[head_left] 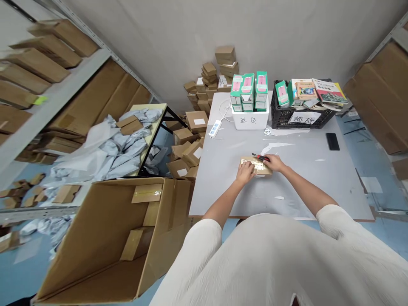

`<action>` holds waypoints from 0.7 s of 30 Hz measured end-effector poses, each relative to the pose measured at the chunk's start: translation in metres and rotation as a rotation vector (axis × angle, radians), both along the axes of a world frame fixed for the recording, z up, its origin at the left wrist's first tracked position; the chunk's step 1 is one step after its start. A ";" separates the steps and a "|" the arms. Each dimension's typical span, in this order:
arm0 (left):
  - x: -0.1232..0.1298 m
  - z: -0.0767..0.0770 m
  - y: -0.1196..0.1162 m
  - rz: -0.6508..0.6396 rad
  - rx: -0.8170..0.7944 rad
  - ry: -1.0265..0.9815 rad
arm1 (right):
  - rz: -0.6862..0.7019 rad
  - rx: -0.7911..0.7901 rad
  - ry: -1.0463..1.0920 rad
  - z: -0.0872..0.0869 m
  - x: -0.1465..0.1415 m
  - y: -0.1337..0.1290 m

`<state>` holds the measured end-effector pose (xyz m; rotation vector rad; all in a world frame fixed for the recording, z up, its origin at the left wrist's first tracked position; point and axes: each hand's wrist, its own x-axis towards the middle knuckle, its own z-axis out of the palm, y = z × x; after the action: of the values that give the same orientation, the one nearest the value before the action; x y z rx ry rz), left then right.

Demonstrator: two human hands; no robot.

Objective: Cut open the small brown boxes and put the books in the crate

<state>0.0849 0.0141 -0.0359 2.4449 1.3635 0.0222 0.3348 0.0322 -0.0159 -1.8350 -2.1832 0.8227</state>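
Observation:
A small cardboard box (264,168) with a shiny taped top lies on the grey table (223,187) in front of me. My left hand (245,171) rests on the box's left side, its fingers laid over the top. In my right hand (274,162) is a red and black utility knife (262,157), gripped at the handle. Its blade points left, above the far edge of the box. Whether the blade touches the cardboard I cannot tell.
A white bin (250,120) of green boxes and a black crate (301,117) of books stand at the back. A phone (332,141) lies right, a power strip (215,128) left. A large open carton (172,212) adjoins the table's left; cardboard boxes (183,155) are piled behind it.

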 end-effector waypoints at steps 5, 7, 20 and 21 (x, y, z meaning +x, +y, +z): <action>0.001 0.004 0.004 0.048 -0.120 0.054 | -0.088 -0.032 -0.009 0.007 0.007 -0.014; 0.000 0.006 0.006 0.109 -0.202 0.069 | -0.128 -0.057 0.024 0.010 0.011 -0.021; 0.007 0.024 0.017 0.231 -0.134 -0.012 | -0.307 -0.097 0.311 -0.025 -0.008 -0.067; 0.012 0.025 0.017 0.248 -0.116 -0.008 | -0.324 -0.088 0.327 -0.026 -0.007 -0.065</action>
<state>0.0974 0.0307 -0.0111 2.1673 1.6090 0.0115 0.3277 -0.0327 -0.0422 -1.8687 -1.6259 1.0683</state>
